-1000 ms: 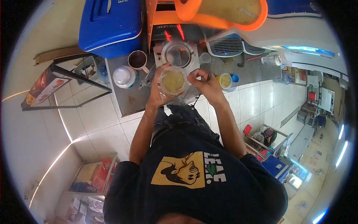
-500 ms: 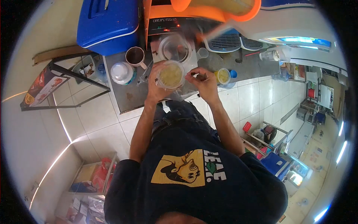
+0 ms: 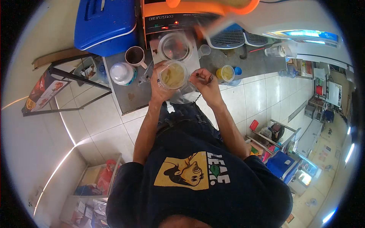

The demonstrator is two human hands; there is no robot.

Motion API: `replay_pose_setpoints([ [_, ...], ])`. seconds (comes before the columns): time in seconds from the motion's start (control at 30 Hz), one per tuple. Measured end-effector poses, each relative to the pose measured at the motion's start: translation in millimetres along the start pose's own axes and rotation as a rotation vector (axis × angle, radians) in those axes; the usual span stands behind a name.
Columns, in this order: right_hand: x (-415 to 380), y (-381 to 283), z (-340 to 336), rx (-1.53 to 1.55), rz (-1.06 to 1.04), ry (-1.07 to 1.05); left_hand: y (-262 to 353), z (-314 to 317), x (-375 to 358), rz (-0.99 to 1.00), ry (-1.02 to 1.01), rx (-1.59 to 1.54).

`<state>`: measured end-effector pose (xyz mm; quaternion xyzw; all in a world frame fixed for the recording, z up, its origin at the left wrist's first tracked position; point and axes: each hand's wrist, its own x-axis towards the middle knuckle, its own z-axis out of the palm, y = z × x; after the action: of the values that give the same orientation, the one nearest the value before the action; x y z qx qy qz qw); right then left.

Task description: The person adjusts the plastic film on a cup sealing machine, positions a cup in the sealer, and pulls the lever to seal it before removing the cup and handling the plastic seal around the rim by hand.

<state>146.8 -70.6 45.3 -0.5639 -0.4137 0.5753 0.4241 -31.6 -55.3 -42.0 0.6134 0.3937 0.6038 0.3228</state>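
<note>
Taking the orange sealing machine (image 3: 167, 21) at the back of the counter (image 3: 131, 95) as landmark: its platform directly in front is filled by an empty clear cup (image 3: 175, 46), so no way through there. Just left of the machine stand a brown mug (image 3: 134, 55) and a domed white lid (image 3: 121, 72), close together, with the blue cooler (image 3: 104, 24) blocking behind them. Nearer the counter's edge on that side lies bare grey surface. Right of the machine, a small measuring cup (image 3: 204, 49) and a yellow-filled tub (image 3: 226, 73) leave an open strip between them; a grey vent (image 3: 228, 38) closes the back.
</note>
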Motion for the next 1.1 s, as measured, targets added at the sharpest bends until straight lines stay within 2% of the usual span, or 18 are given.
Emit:
replay_pose_setpoints([
  [0.07, 0, -6, 3, -0.079, -0.023, 0.04, 0, 4, 0, -0.009, 0.042, -0.014],
  [0.17, 6, -8, 4, -0.152, 0.018, -0.068, 5, 12, 9, -0.005, 0.102, -0.073],
  [0.23, 9, 0, 6, -0.129, -0.074, -0.043, 2, 11, 12, 0.008, 0.118, -0.121],
  [0.27, 10, 2, 4, -0.13, -0.075, -0.038, -5, 7, 9, 0.064, 0.092, -0.038],
  [0.33, 6, 2, 4, 0.047, 0.084, 0.05, -5, 6, 10, 0.119, 0.061, 0.04],
  [0.43, 1, 8, 8, 0.114, 0.046, 0.081, -4, 10, 9, 0.129, 0.116, -0.021],
  [0.5, -4, 12, 8, 0.121, 0.037, 0.094, -6, 16, 11, 0.222, 0.227, -0.058],
  [0.57, -8, 15, 9, 0.127, 0.03, 0.105, -6, 17, 14, 0.216, 0.228, -0.036],
  [0.67, -12, 14, 13, 0.092, -0.013, 0.06, -8, 15, 13, 0.228, 0.234, 0.008],
  [0.73, -12, 5, 16, -0.022, 0.059, 0.068, -5, 13, 14, 0.251, 0.235, 0.026],
  [0.8, -7, 5, 13, -0.093, 0.059, 0.021, 2, 11, 11, 0.196, 0.17, 0.261],
  [0.83, -5, 5, 12, -0.165, 0.06, -0.025, -3, 13, 8, 0.197, 0.171, 0.262],
  [0.93, -4, 9, 13, -0.198, 0.02, -0.046, -18, 18, -1, 0.214, 0.239, -0.041],
  [1.03, -9, 6, 14, -0.348, 0.06, 0.05, -19, 19, -2, 0.258, 0.247, 0.091],
  [1.1, -14, 14, 17, -0.33, 0.017, 0.11, -17, 21, -3, 0.248, 0.264, 0.107],
])
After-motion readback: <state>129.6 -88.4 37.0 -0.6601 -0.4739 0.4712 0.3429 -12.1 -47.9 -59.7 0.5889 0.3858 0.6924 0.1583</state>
